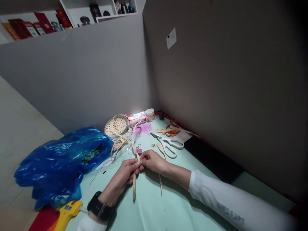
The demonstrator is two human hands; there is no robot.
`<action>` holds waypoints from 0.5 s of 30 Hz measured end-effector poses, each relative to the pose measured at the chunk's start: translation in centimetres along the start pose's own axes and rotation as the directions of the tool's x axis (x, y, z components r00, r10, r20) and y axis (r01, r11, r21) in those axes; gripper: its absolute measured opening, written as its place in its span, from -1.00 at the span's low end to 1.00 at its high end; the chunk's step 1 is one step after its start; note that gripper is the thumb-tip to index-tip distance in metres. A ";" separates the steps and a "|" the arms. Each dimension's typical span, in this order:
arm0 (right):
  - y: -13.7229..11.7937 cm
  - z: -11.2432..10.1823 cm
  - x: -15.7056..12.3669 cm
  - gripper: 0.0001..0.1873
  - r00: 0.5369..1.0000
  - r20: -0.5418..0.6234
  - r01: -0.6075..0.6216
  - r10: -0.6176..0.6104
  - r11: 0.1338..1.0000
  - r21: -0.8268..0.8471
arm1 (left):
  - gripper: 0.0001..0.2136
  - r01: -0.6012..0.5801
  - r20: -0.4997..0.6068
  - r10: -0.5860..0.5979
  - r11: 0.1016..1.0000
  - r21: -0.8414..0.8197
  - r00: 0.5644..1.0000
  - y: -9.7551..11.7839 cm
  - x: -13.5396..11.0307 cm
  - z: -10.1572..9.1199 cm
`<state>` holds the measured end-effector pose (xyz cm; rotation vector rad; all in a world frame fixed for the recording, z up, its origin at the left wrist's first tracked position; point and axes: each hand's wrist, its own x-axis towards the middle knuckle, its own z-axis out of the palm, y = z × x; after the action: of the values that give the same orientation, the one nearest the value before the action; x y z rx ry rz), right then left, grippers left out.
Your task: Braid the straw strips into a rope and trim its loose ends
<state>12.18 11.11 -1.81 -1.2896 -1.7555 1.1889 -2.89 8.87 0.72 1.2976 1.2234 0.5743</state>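
Note:
My left hand (127,170) and my right hand (154,161) meet at the middle of the table, fingertips pinched together on a pale, flat plant-fibre braid. One loose fibre strip (134,190) hangs below the left fingers, and a thinner strip (160,185) trails under the right wrist. Beyond the hands, a pink binder clip (139,150) sits at the braid, whose finished plaited length (133,138) runs away toward the back. Fingers cover the spot where the strips cross. White-handled scissors (171,147) lie just past my right hand.
A blue plastic bag (62,160) bulges at left, with a yellow glue gun (68,214) nearer me. Behind are a woven basket (117,124), loose fibre (119,142), a paper cup (149,114) and orange-handled scissors (172,132). Grey partition walls (108,73) enclose the table.

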 end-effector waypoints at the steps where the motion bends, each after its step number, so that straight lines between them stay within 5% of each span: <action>1: -0.1 -0.2 -0.1 -0.86 1.000 0.010 0.008 -0.008 1.000 -0.018 | -0.63 -0.001 -0.001 0.001 1.000 -0.016 1.000 -0.1 0.1 0.0; 15: -2.4 -1.1 -2.3 -0.81 0.998 0.024 0.070 -0.066 0.905 -0.421 | -0.72 -0.025 -0.185 0.031 0.999 0.036 0.982 -0.4 0.6 0.1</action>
<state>13.00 9.01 0.90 -1.4480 -2.1247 0.7979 -2.67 9.28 0.15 1.3136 1.3737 0.7107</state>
